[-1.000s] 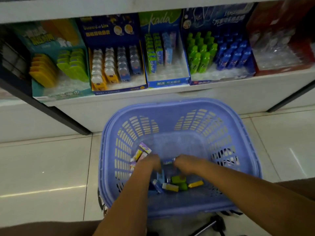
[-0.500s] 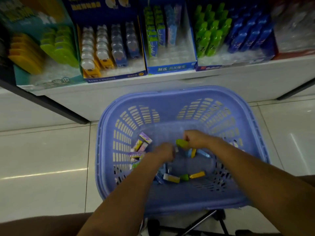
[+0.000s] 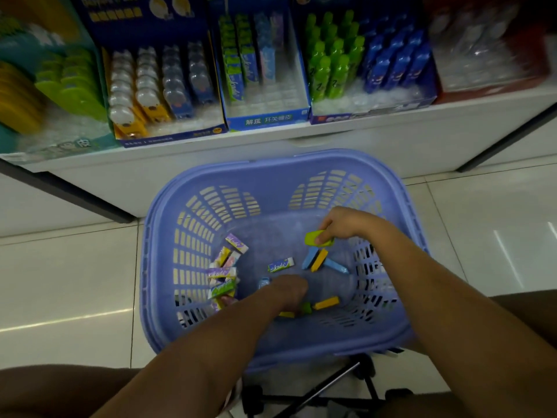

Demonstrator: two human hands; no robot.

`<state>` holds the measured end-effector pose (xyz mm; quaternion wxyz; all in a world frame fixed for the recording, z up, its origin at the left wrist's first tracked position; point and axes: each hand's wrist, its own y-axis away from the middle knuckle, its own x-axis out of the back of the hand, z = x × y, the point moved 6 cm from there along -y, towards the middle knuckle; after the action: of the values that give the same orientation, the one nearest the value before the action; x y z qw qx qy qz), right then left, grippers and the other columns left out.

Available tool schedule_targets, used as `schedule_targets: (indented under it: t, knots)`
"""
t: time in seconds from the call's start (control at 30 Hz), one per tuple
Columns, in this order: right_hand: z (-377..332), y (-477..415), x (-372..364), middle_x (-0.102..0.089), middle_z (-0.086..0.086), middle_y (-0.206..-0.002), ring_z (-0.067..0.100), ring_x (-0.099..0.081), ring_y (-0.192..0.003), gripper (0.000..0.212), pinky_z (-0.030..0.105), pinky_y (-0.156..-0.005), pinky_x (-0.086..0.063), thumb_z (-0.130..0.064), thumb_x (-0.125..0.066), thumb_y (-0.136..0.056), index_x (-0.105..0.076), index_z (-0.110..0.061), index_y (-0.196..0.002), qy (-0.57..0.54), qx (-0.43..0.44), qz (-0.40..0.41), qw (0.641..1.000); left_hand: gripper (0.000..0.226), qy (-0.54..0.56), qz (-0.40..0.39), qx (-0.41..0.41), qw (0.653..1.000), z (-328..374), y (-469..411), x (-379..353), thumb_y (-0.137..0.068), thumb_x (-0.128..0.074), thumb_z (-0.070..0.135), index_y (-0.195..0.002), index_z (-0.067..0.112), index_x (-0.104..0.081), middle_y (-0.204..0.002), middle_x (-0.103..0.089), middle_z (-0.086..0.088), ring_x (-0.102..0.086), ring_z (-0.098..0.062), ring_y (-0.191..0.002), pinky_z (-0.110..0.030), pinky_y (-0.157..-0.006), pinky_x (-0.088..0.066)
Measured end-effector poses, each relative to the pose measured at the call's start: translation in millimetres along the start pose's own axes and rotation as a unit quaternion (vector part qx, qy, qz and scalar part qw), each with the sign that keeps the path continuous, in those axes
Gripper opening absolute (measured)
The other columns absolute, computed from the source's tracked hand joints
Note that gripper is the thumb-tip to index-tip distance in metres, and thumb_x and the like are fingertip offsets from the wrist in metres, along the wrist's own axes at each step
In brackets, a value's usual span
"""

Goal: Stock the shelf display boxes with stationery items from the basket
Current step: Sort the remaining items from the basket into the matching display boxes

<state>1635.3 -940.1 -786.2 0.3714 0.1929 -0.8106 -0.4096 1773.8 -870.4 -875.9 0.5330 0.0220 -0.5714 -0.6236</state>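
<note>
Stationery items (image 3: 224, 276) lie loose on the bottom of a lilac slotted basket (image 3: 271, 159), which sits on a black stand (image 3: 331, 384) over the tiled floor (image 3: 60, 282), just in front of the white shelf (image 3: 301, 137). Both hands are down inside it and apart. The right hand (image 3: 340, 224), near the far right corner, pinches a green piece (image 3: 312, 236) between thumb and fingers. The left hand (image 3: 286, 292) is knuckles-up at the middle, fingers curled down over a green and yellow piece (image 3: 304, 309); I cannot tell whether it grips anything.

A heap of wrapped erasers fills the left side. A single wrapped eraser (image 3: 281, 266) lies alone in the centre, with blue and yellow pieces (image 3: 316, 259) between the hands and a yellow bar (image 3: 326, 303) just right of the left hand.

On the shelf stand a teal box (image 3: 18, 140) of yellow and green items, a dark blue box (image 3: 168, 140) of clear-domed ones, an eraser box (image 3: 268, 119) with bare front slots, a bottle box (image 3: 373, 108) and a blurred red box (image 3: 488, 89).
</note>
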Motion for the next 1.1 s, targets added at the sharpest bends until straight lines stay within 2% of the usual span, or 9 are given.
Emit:
schedule_targets:
  t: [0.17, 0.27, 0.37, 0.43, 0.57, 0.67, 0.87, 0.93, 1.1]
  knots:
    - [3.4, 10.5, 15.8, -0.06, 0.025, -0.114, 0.03, -0.063, -0.087, 0.042, 0.037, -0.082, -0.056, -0.023, -0.065, -0.089, -0.059, 0.004, -0.119, -0.075, 0.003, 0.037, 0.997, 0.039, 0.039, -0.007, 0.024, 0.999, -6.0, -2.1, -5.7, -0.083, -0.069, 0.029, -0.104, -0.003, -0.063, -0.112, -0.062, -0.022, -0.059, -0.037, -0.104, -0.039, -0.082, -0.047]
    - [2.5, 24.5, 25.1, -0.059, 0.019, -0.115, 0.023, -0.066, -0.084, 0.035, 0.028, -0.071, -0.057, -0.018, -0.064, -0.089, -0.058, 0.0, -0.119, -0.166, 0.023, 0.045, 0.985, 0.026, 0.146, 0.015, 0.051, 0.988, -15.2, -0.4, 0.4, -0.079, -0.072, 0.026, -0.082, 0.001, -0.064, -0.087, -0.066, -0.018, -0.062, -0.031, -0.084, -0.036, -0.067, -0.044]
    - [-3.2, 42.2, 36.5, -0.061, 0.011, -0.1, 0.017, -0.065, -0.072, 0.035, 0.021, -0.058, -0.052, -0.017, -0.067, -0.087, -0.057, -0.005, -0.119, -0.238, 0.048, 0.067, 0.968, 0.031, 0.265, 0.025, 0.083, 0.96, -25.9, 3.2, 9.9, -0.084, -0.067, 0.033, -0.074, 0.003, -0.066, -0.077, -0.068, -0.016, -0.061, -0.024, -0.067, -0.032, -0.066, -0.047]
    - [-7.3, 53.5, 45.1, -0.062, 0.013, -0.094, 0.018, -0.063, -0.068, 0.035, 0.023, -0.061, -0.051, -0.016, -0.067, -0.086, -0.058, -0.005, -0.118, -0.269, 0.073, 0.095, 0.956, 0.034, 0.4, 0.026, 0.095, 0.911, -31.6, 8.1, 20.9, -0.086, -0.065, 0.032, -0.063, 0.008, -0.063, -0.058, -0.064, -0.006, -0.058, -0.013, -0.052, -0.027, -0.062, -0.05]
    - [-21.2, 78.8, 64.1, -0.058, 0.005, -0.077, 0.013, -0.056, -0.056, 0.022, 0.021, -0.053, -0.045, -0.014, -0.063, -0.089, -0.06, -0.007, -0.109, -0.354, 0.145, 0.129, 0.915, 0.017, 0.688, 0.048, 0.039, 0.723, -25.8, 30.3, 75.0, -0.093, -0.054, 0.015, -0.079, 0.009, -0.06, -0.055, -0.064, 0.002, -0.061, -0.007, -0.051, -0.023, -0.058, -0.055]
    - [-37.7, 98.2, 83.6, -0.061, 0.002, -0.072, 0.008, -0.056, -0.049, 0.01, 0.017, -0.048, -0.045, -0.012, -0.062, -0.088, -0.063, -0.017, -0.097, -0.409, 0.211, 0.148, 0.875, 0.02, 0.754, 0.104, -0.012, 0.648, -23.8, 61.0, 128.6, -0.097, -0.045, 0.016, -0.085, 0.013, -0.061, -0.062, -0.068, 0.003, -0.061, -0.005, -0.053, -0.018, -0.055, -0.05]
    - [-73.7, 129.3, 111.2, -0.066, 0.001, -0.073, 0.009, -0.061, -0.06, 0.029, 0.017, -0.06, -0.051, 0.002, -0.062, -0.08, -0.064, -0.015, -0.104, -0.462, 0.331, 0.178, 0.803, 0.026, 0.829, 0.213, -0.106, 0.507, -32.2, 133.7, 188.8, -0.097, -0.037, 0.018, -0.092, 0.003, -0.058, -0.061, -0.064, -0.003, -0.059, -0.009, -0.05, -0.018, -0.045, -0.048]
    - [-80.5, 132.6, 115.0, -0.065, 0.001, -0.072, 0.009, -0.061, -0.059, 0.029, 0.016, -0.059, -0.051, 0.004, -0.058, -0.084, -0.062, -0.014, -0.107, -0.485, 0.345, 0.19, 0.781, 0.026, 0.835, 0.238, -0.12, 0.481, -36.3, 152.2, 198.4, -0.097, -0.034, 0.017, -0.094, 0.004, -0.056, -0.06, -0.061, -0.001, -0.053, -0.009, -0.047, -0.017, -0.041, -0.042]
    - [-102.8, 133.4, 109.6, -0.068, 0.004, -0.083, 0.012, -0.068, -0.065, 0.026, 0.016, -0.063, -0.054, 0.005, -0.054, -0.088, -0.06, -0.009, -0.108, -0.559, 0.346, 0.189, 0.73, 0.029, 0.799, 0.357, -0.087, 0.476, -58.7, 192.9, 211.6, -0.098, -0.042, 0.032, -0.093, 0.011, -0.061, -0.059, -0.058, 0.003, -0.042, -0.006, -0.043, -0.016, -0.036, -0.03]
